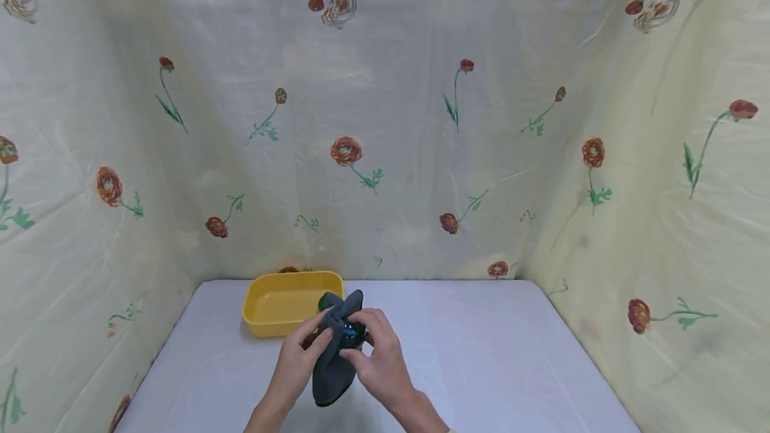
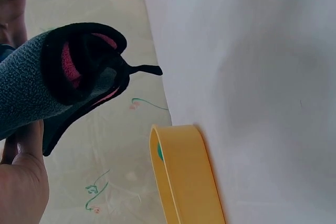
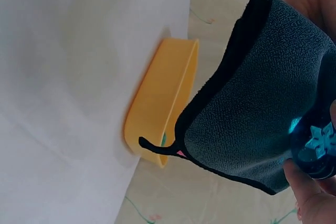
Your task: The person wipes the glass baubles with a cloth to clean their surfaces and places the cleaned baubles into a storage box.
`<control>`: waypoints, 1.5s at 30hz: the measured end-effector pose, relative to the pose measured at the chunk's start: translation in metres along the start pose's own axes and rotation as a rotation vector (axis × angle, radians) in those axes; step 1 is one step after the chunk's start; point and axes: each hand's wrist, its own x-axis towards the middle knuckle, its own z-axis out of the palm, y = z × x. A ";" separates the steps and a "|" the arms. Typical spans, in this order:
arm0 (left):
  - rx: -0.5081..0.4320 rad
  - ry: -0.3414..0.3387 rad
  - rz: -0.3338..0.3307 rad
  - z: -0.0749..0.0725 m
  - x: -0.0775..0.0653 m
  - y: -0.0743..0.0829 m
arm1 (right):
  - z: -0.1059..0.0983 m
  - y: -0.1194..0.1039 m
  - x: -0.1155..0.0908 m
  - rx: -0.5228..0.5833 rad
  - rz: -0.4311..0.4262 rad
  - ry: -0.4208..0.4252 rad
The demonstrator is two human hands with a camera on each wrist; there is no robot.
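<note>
Cloth [image 1: 333,379] gripped by left hand [image 1: 299,349]; blue ball [image 1: 353,335], partly hidden, pinched by right hand [image 1: 380,358]; green item [image 2: 160,151] mostly concealed in yellow tray [image 1: 271,329], far left.

A light-blue snowflake-like mark [image 3: 321,140] stands on the glossy blue ball [image 3: 306,156].

The tub [image 1: 273,327] near the table's [image 1: 493,353] far left corner mostly hides a green thing [image 2: 160,152], and the right wrist view cuts off the ball [image 3: 315,153].
</note>
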 end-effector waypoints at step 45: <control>0.025 0.024 0.019 -0.003 -0.002 -0.002 | 0.004 -0.001 0.002 -0.109 -0.040 -0.015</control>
